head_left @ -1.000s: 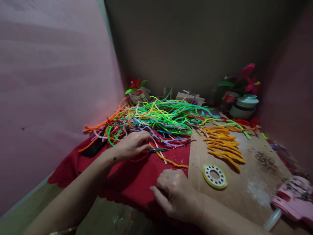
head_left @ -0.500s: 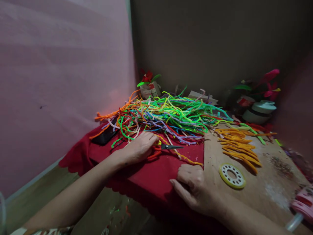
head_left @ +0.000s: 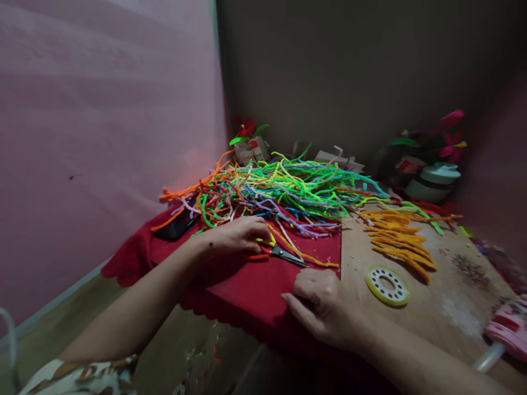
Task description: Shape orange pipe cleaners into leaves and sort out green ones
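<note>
My left hand (head_left: 237, 234) rests on the red cloth (head_left: 242, 285) at the near edge of a big heap of coloured pipe cleaners (head_left: 280, 192). Its fingers curl over the red handles of small scissors (head_left: 280, 253), whose blades point right along the cloth. My right hand (head_left: 325, 310) lies near the cloth's front edge with fingers bent and closed; what they hold, if anything, is hidden. A row of orange pipe cleaner pieces (head_left: 397, 236) lies on the wooden board (head_left: 436, 296), with a yellow ring disc (head_left: 387, 285) beside them.
A black phone (head_left: 178, 225) lies on the cloth at the left. Paper flowers (head_left: 247, 131) and a lidded white jar (head_left: 434, 182) stand along the back wall. A pink tool (head_left: 504, 332) sits at the right edge. A pink wall closes the left side.
My left hand has drawn slightly nearer with the scissors, whose blades now angle down to the right. My right hand has barely moved. The view shifted a little.
</note>
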